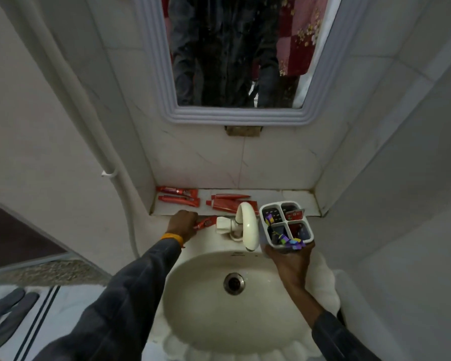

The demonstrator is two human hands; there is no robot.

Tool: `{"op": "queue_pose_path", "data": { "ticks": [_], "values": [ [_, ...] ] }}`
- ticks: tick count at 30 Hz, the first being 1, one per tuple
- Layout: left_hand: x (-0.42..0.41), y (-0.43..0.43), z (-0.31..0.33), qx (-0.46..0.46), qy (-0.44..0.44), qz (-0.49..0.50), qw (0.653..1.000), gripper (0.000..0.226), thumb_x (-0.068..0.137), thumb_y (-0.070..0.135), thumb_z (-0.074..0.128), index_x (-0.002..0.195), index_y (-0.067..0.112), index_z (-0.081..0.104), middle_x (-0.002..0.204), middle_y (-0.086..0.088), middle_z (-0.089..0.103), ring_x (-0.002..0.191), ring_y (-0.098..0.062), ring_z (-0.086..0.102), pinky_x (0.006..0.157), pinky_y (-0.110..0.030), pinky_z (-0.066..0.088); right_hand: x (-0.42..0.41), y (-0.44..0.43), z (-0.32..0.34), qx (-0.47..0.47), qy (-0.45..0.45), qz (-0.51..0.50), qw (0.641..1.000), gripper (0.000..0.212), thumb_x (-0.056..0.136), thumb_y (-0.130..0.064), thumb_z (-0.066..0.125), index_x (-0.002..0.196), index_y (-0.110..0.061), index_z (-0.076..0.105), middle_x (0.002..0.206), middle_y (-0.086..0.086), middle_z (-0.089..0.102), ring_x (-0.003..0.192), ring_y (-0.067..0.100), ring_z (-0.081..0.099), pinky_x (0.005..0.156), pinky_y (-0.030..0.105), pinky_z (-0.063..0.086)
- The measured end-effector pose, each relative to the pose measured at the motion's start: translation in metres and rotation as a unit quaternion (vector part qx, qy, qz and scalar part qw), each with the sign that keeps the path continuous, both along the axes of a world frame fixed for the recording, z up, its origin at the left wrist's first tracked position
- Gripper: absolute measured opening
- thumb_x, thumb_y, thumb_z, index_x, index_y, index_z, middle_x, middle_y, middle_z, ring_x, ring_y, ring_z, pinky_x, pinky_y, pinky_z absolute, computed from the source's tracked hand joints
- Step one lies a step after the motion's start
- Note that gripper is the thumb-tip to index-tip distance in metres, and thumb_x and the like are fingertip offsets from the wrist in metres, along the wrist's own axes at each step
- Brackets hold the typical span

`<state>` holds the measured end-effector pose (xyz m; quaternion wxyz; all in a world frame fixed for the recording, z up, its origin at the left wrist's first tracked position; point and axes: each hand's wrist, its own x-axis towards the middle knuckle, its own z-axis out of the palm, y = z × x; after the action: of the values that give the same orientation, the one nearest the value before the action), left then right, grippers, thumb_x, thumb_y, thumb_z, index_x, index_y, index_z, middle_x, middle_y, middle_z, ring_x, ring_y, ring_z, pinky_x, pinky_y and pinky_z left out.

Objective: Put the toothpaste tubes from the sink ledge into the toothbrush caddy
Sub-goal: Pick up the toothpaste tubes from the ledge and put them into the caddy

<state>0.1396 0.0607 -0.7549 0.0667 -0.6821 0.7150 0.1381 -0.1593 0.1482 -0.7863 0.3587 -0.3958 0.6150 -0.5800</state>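
My left hand grips a red toothpaste tube just below the front edge of the white sink ledge, left of the tap. My right hand holds a white four-compartment toothbrush caddy from underneath, tilted toward me, right of the tap. A red tube stands in its back right compartment, red shows in the front right one, and purple-patterned brushes stick out of the left ones. Two red tubes lie at the ledge's left end. More red tubes lie at its middle, behind the tap.
A cream curved tap rises between my hands at the back of the oval basin, with the drain at its centre. A framed mirror hangs above. A white pipe runs down the left wall. Slippers lie on the floor.
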Motion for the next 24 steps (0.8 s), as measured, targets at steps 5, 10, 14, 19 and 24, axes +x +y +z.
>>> {"op": "queue_pose_path", "data": {
  "ticks": [5, 10, 14, 19, 24],
  "values": [
    [0.008, -0.017, 0.029, -0.016, 0.067, 0.026, 0.997, 0.022, 0.085, 0.023, 0.071, 0.100, 0.006, 0.073, 0.099, -0.016, 0.074, 0.089, -0.031, 0.070, 0.079, -0.038, 0.059, -0.002, 0.001, 0.000, 0.011, 0.001, -0.004, 1.000, 0.108, 0.052, 0.011, 0.101, 0.143, -0.002, 0.044, 0.134, 0.010, 0.066, 0.108, -0.019, 0.065, 0.090, 0.003, 0.052],
    [-0.014, -0.040, 0.114, -0.063, 0.210, 0.050, 0.974, 0.021, 0.079, 0.025, 0.078, 0.087, 0.007, 0.069, 0.081, -0.006, 0.072, 0.075, -0.023, 0.068, 0.074, -0.033, 0.057, 0.003, 0.001, 0.001, 0.003, 0.018, -0.016, 1.000, 0.107, 0.052, 0.013, 0.100, 0.140, -0.010, 0.045, 0.136, 0.012, 0.066, 0.111, -0.016, 0.065, 0.093, 0.005, 0.053],
    [-0.093, -0.044, 0.142, -0.059, 0.374, -0.025, 0.925, 0.023, 0.079, 0.023, 0.080, 0.093, 0.006, 0.073, 0.086, -0.002, 0.074, 0.072, -0.012, 0.069, 0.068, -0.013, 0.055, 0.006, 0.000, 0.008, -0.005, 0.041, -0.026, 0.999, 0.100, 0.052, 0.015, 0.099, 0.126, -0.034, 0.053, 0.124, -0.005, 0.070, 0.109, -0.014, 0.068, 0.091, 0.006, 0.054],
    [-0.176, -0.045, 0.125, -0.005, 0.368, -0.091, 0.925, 0.037, 0.072, 0.030, 0.084, 0.099, 0.007, 0.072, 0.098, -0.011, 0.076, 0.088, -0.023, 0.072, 0.085, -0.039, 0.060, 0.004, 0.000, 0.007, 0.009, 0.032, -0.027, 0.999, 0.101, 0.050, 0.012, 0.101, 0.129, -0.023, 0.049, 0.124, -0.006, 0.066, 0.107, -0.023, 0.063, 0.088, 0.000, 0.051],
    [-0.195, -0.051, 0.119, -0.025, 0.347, -0.081, 0.934, 0.037, 0.069, 0.032, 0.085, 0.095, 0.009, 0.074, 0.094, -0.009, 0.076, 0.086, -0.024, 0.072, 0.083, -0.039, 0.061, 0.001, 0.000, 0.003, 0.021, 0.042, -0.018, 0.999, 0.108, 0.049, 0.000, 0.105, 0.142, -0.004, 0.050, 0.130, 0.004, 0.070, 0.114, -0.012, 0.066, 0.096, 0.008, 0.054]
  ]
}}
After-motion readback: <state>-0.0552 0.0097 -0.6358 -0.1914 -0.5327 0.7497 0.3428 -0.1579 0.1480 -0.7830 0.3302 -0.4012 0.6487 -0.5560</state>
